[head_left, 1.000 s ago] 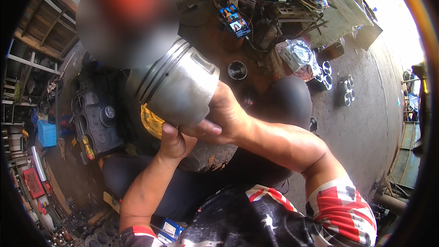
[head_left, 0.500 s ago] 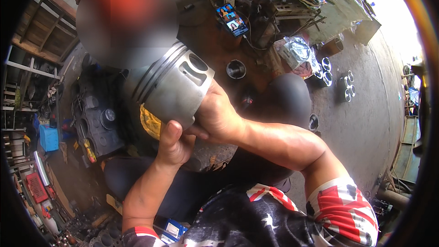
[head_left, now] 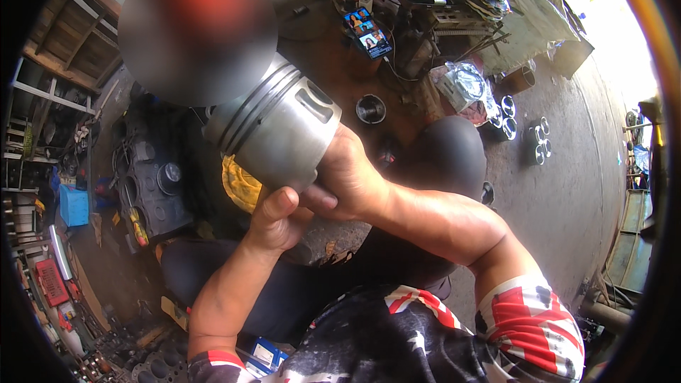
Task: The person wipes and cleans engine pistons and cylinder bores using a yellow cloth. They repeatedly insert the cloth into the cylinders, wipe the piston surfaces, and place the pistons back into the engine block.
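Observation:
A large grey metal piston (head_left: 284, 131), tilted with its ring grooves toward the upper left, is held up in front of me. My right hand (head_left: 347, 174) grips its lower right side near the skirt, fingers partly hidden behind it. Beneath it, my left hand (head_left: 280, 216) has its thumb up against the lower edge, and its other fingers are largely out of sight. The piston's upper end runs into a blurred patch. Behind its lower left side shows a yellow cloth-like thing (head_left: 240, 183).
An engine block (head_left: 152, 195) lies at the left, with a yellow-red screwdriver (head_left: 137, 227) on it. Ahead are a phone (head_left: 369, 32) with a lit screen and a round metal part (head_left: 370, 108). More pistons (head_left: 539, 140) stand on the floor at right. A red case (head_left: 51, 280) lies far left.
The piston has turned slightly in my hands, and both hands have shifted a little to the right with it. My grip looks the same.

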### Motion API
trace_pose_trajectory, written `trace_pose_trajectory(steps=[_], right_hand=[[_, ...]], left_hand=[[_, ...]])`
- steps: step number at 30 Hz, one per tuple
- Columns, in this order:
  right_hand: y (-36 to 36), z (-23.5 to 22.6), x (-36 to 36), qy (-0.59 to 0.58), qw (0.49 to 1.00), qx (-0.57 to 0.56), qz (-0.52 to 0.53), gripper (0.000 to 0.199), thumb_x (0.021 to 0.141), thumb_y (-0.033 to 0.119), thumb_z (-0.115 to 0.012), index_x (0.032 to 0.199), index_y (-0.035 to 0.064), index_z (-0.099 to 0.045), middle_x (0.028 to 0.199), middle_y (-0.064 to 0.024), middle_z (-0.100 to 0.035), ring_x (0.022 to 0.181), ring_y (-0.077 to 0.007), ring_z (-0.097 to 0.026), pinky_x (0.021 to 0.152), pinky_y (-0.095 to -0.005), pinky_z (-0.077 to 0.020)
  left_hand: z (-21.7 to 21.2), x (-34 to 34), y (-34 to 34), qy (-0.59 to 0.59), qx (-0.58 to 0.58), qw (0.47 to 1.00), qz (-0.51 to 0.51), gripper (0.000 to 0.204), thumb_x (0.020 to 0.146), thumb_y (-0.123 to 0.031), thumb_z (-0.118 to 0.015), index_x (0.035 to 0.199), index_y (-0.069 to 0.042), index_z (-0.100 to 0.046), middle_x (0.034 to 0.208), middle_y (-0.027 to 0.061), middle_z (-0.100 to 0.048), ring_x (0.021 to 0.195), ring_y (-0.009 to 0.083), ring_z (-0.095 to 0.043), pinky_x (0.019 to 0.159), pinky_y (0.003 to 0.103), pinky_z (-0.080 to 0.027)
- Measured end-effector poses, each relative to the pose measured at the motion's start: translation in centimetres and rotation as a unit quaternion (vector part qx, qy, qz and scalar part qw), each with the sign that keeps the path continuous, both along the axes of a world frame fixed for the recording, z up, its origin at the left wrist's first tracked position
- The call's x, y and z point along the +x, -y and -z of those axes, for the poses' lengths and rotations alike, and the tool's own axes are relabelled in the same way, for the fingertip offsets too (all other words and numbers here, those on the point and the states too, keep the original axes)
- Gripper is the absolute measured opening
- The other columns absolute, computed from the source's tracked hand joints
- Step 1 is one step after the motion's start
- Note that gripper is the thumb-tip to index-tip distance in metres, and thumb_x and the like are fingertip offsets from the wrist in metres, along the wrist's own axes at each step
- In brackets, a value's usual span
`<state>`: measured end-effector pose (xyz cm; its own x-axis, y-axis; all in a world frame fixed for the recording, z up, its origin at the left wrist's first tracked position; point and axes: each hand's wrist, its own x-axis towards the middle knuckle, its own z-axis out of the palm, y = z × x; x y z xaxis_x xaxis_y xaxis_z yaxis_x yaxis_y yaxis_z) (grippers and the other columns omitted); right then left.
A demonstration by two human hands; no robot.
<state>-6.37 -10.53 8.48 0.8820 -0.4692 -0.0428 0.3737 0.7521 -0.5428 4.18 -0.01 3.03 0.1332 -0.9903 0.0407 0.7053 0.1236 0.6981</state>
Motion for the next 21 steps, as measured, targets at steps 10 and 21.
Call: trace_pose_trajectory(steps=[10, 21], right_hand=[[0.0, -0.1, 0.0, 0.092, 0.992, 0.081, 0.008, 0.028, 0.102, 0.008, -0.051, 0.124, -0.0064, -0.06, 0.092, -0.0118, -0.071, 0.035, -0.0052, -0.039, 0.033, -0.0225, -0.0314], [6.3, -3.6, -3.9, -0.233, 0.63, -0.74, 0.033, 0.034, 0.082, 0.004, -0.067, 0.115, -0.0029, -0.069, 0.11, -0.0289, -0.073, 0.107, -0.0461, -0.07, 0.091, -0.049, -0.0597]], left_hand=[[2.6, 0.4, 0.4, 0.059, -0.058, 0.995, 0.062, 0.06, 0.087, -0.059, -0.079, 0.108, -0.003, -0.076, 0.111, 0.008, -0.075, 0.134, 0.0211, -0.056, 0.121, 0.043, -0.036], [3.6, 6.9, 1.6, 0.662, 0.023, 0.741, -0.109, 0.018, 0.085, -0.006, -0.081, 0.102, -0.003, -0.079, 0.098, 0.0118, -0.077, 0.095, 0.0291, -0.075, 0.085, 0.041, -0.057]])
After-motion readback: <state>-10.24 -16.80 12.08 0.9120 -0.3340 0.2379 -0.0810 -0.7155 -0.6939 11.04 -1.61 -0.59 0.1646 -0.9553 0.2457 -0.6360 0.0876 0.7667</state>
